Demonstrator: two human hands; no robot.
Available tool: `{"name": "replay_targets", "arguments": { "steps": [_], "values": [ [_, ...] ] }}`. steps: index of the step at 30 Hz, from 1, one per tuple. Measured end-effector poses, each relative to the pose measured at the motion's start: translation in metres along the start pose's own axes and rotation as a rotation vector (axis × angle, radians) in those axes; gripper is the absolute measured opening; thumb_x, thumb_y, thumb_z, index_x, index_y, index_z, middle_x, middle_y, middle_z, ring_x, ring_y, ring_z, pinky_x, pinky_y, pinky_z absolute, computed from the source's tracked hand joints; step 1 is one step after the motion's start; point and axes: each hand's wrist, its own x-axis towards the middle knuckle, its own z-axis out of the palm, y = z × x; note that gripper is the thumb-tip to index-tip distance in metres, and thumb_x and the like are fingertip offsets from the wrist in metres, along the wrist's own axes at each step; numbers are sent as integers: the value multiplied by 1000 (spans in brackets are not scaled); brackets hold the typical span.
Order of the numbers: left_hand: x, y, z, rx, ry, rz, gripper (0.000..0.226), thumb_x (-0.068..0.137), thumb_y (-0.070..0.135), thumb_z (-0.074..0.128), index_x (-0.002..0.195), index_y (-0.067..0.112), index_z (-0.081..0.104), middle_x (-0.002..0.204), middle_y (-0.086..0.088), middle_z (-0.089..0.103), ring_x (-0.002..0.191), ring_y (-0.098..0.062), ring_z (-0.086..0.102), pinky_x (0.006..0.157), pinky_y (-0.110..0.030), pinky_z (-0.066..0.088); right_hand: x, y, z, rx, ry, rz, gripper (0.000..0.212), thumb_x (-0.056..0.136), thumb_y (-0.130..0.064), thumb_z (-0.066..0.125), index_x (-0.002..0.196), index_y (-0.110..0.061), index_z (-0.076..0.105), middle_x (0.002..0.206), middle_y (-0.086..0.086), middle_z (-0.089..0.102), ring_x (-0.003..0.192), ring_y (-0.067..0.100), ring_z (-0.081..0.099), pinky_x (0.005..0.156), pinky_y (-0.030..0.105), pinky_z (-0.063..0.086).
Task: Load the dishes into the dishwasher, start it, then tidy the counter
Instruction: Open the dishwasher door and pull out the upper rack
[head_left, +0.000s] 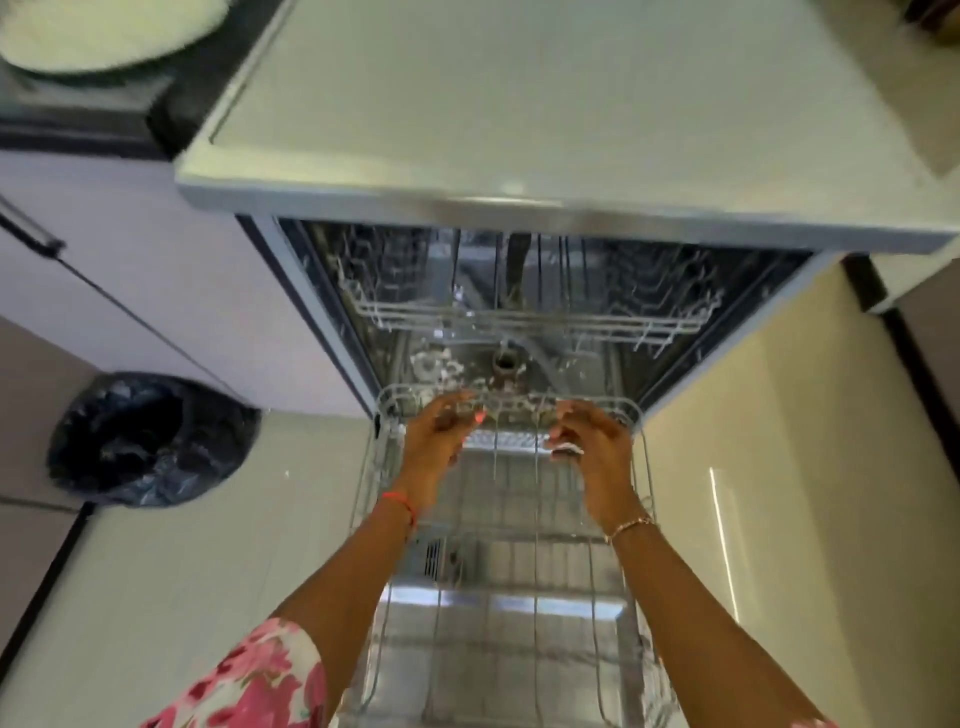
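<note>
Pale kitchen floor tiles (182, 571) flank your open dishwasher door (498, 608), with your floral sleeve (260, 680) nearest. Over the door, the lower rack (519, 402) stands pulled out. Your left grip (441, 431) and right grip (592, 441) reach its far rim, fingers curled; blur hides whether they clasp the wire. Beyond, the upper rack (519, 317) sits inside, and a plate (104, 36) rests on the dark tabletop (197, 104).

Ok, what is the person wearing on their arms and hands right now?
The left hand has a thin red-orange thread bracelet at its wrist and a pink floral sleeve further up the arm. The right hand has a slim gold chain bracelet at its wrist. Both forearms are otherwise bare. The nails look painted light pink, though blur hides detail.
</note>
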Motion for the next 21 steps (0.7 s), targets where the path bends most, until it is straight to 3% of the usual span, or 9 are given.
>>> {"name": "replay_targets", "arguments": {
  "steps": [5, 8, 11, 13, 17, 21],
  "values": [
    [80, 44, 15, 170, -26, 193, 49, 86, -3, 60, 128, 20, 49, 67, -13, 51, 50, -8, 43, 48, -15, 39, 74, -45, 25, -95, -3, -94, 24, 86, 0, 59, 101, -19, 62, 64, 2, 68, 48, 15, 61, 49, 25, 52],
    [119, 50, 23, 309, -24, 192, 35, 88, -5, 56, 121, 5, 55, 64, -5, 54, 39, 3, 45, 43, -7, 35, 108, -45, 33, -357, -16, -14, 32, 87, -4, 60, 113, -22, 57, 74, 8, 67, 54, 22, 62, 54, 32, 55],
    [137, 44, 27, 463, -65, 216, 21, 91, -2, 52, 111, -5, 59, 77, -11, 59, 43, 0, 47, 41, -6, 34, 126, -37, 38, -499, -4, -33, 15, 89, -3, 58, 101, -10, 61, 68, 8, 62, 45, 16, 58, 44, 26, 52],
    [137, 40, 29, 427, -42, 196, 17, 93, -2, 49, 106, -6, 59, 84, -14, 58, 43, 1, 49, 41, -6, 36, 132, -31, 37, -548, 21, -78, 8, 88, -5, 61, 95, -9, 61, 67, 6, 62, 39, 11, 54, 41, 25, 50],
    [129, 36, 30, 392, 0, 188, 16, 93, 0, 49, 105, -4, 58, 89, -7, 57, 59, 0, 55, 49, -8, 47, 131, -27, 33, -619, 1, -92, 10, 86, -8, 64, 96, -8, 64, 71, 5, 65, 39, 12, 58, 39, 25, 52],
    [101, 26, 25, 344, -34, 149, 13, 92, -2, 51, 102, -4, 58, 80, -3, 57, 49, 3, 55, 45, -7, 43, 106, -19, 24, -514, -18, -53, 10, 85, 0, 63, 95, 1, 62, 72, 14, 64, 34, 9, 51, 33, 22, 45]
  ]
}}
